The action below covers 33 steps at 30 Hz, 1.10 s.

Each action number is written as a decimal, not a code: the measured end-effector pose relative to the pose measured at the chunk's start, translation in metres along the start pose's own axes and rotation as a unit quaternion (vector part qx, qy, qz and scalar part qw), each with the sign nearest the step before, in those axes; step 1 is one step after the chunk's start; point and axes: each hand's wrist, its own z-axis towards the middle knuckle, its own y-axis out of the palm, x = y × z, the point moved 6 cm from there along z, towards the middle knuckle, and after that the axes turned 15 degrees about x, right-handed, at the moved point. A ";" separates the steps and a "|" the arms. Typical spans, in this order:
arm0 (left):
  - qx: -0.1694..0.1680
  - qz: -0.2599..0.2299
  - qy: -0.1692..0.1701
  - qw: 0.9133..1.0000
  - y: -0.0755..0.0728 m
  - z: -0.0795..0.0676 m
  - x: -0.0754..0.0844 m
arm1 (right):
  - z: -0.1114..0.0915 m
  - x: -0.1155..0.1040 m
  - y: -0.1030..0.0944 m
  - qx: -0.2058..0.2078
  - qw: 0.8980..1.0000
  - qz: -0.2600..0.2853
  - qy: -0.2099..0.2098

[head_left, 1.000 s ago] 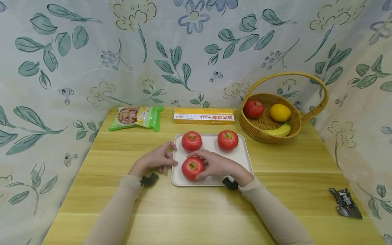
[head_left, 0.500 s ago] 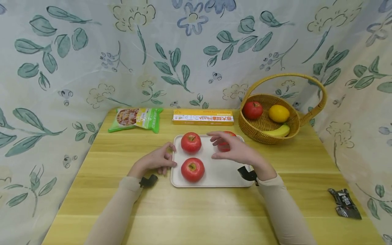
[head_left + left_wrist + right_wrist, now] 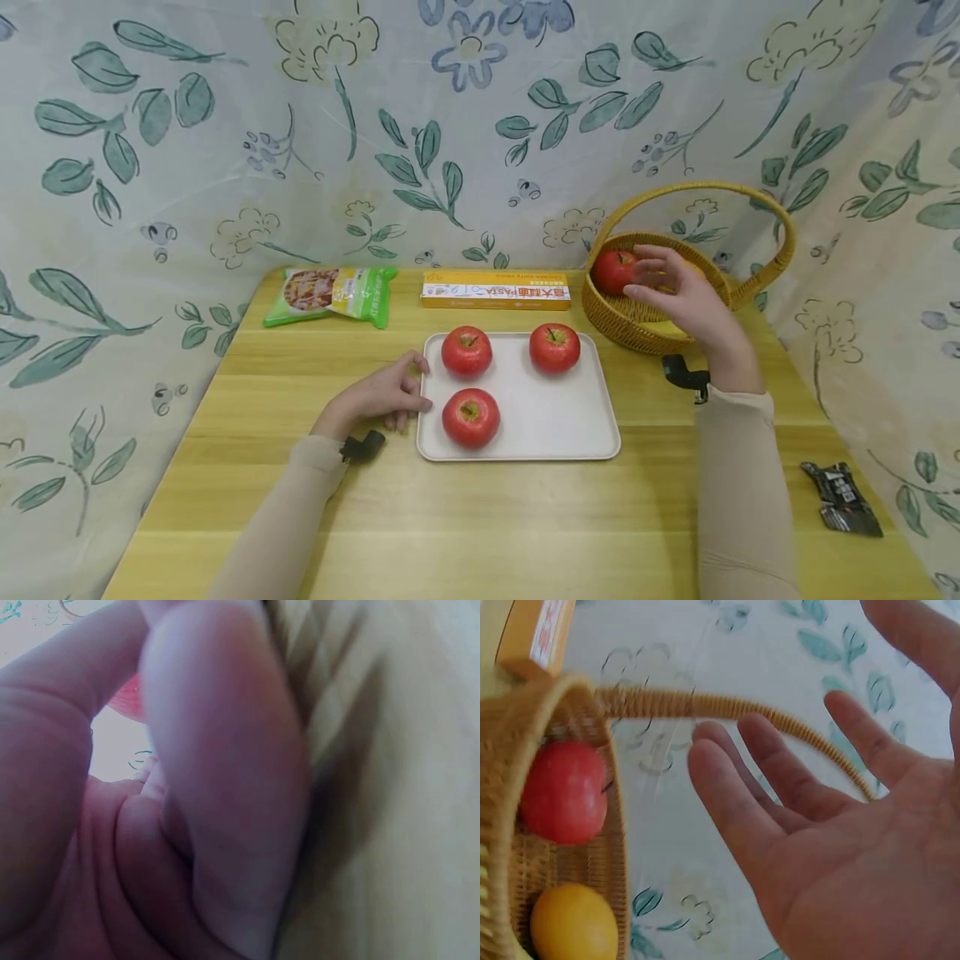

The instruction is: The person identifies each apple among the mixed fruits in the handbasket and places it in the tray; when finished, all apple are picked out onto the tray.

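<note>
My right hand point(image 3: 686, 296) is held over the wicker basket point(image 3: 615, 325), fingers spread and holding nothing. A red apple point(image 3: 564, 791) and a lemon point(image 3: 574, 922) lie in the basket; in the head view the hand partly covers the lemon and the banana point(image 3: 666, 328). At the white tray's point(image 3: 551, 417) left edge rests my left hand point(image 3: 378, 396), thumb and index fingertips apart at the rim, its other fingers loosely bent near the table. On the tray sit three apples: back left point(image 3: 467, 352), back right point(image 3: 555, 348) and front left point(image 3: 471, 418).
Behind the tray lies an orange-and-white pasta box point(image 3: 495, 290). A green food packet point(image 3: 330, 296) is at the back left, and a small black packet point(image 3: 842, 498) near the right edge. The basket's tall handle point(image 3: 783, 242) arches up. A floral curtain point(image 3: 315, 183) hangs behind the table.
My right hand has let go of the front left apple, leaving it on the tray, and moved right and back to the basket. My left hand has stayed at the tray's edge.
</note>
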 end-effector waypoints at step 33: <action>0.003 0.006 -0.006 1.000 -0.002 -0.001 -0.001 | 0.108 0.108 0.018 -0.087 0.980 0.039 0.175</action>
